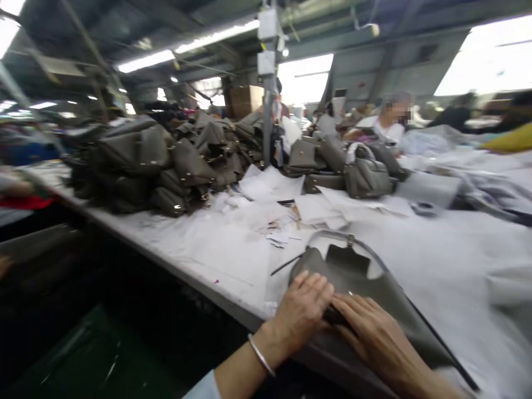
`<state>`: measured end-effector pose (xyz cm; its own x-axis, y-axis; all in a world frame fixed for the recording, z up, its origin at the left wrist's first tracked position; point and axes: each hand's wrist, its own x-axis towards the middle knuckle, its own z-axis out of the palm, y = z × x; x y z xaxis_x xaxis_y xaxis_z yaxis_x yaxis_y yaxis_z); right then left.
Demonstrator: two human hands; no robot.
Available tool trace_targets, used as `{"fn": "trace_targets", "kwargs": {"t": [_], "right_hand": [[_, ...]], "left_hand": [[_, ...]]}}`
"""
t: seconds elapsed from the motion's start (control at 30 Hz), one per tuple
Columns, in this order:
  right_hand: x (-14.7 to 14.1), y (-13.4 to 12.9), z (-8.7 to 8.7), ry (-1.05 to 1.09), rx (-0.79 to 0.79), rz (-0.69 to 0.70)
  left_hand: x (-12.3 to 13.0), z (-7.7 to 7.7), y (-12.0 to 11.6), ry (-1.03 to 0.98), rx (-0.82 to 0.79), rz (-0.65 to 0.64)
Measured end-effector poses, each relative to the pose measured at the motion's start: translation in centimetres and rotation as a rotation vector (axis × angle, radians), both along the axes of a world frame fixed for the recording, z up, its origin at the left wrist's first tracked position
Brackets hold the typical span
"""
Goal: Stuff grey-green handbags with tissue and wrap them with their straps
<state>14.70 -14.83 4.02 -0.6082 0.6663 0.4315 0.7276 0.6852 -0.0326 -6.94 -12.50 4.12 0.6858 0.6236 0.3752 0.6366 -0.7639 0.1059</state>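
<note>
An olive-grey handbag (pixel 386 293) with a strap lies on the white-covered table near its front edge. My left hand (pixel 305 307), with a silver bangle at the wrist, has its fingers curled over the bag's near left edge. Beside it, my right hand (pixel 369 330) is wrapped round the near edge, with its thumb underneath. A dark part of the bag shows between the two hands. The strap (pixel 374 255) arches behind the bag and runs down to the right.
A large heap of grey-olive bags (pixel 137 149) covers the back left of the table (pixel 233 249). A finished-looking bag (pixel 368 174) stands behind, near a metal post (pixel 268 127). Paper sheets and scraps lie mid-table. A person (pixel 390 122) is farther back.
</note>
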Motion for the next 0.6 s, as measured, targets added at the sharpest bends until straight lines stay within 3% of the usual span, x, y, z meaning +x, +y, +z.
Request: {"fn": "trace_targets", "kwargs": {"t": [0.17, 0.23, 0.33, 0.4, 0.5, 0.6], "right_hand": [[3.0, -0.5, 1.4, -0.081, -0.072, -0.296], [3.8, -0.8, 1.3, -0.109, -0.139, -0.354], [4.0, -0.5, 0.0, -0.158, -0.277, -0.324], [3.9, 0.2, -1.5, -0.146, -0.284, -0.298], [3.9, 1.1, -3.3, -0.083, -0.148, -0.296], [4.1, 1.4, -2.8, -0.072, -0.115, -0.279]], "left_hand": [[0.9, 0.1, 1.9, 0.163, -0.133, 0.022], [1.8, 0.6, 2.2, 0.241, -0.202, 0.021], [3.5, 1.1, 3.0, 0.299, -0.267, -0.02], [4.7, 0.8, 3.9, 0.299, -0.282, -0.064], [6.1, -0.8, 4.9, 0.346, -0.286, -0.055], [6.4, -2.7, 5.3, 0.384, -0.255, -0.038]]}}
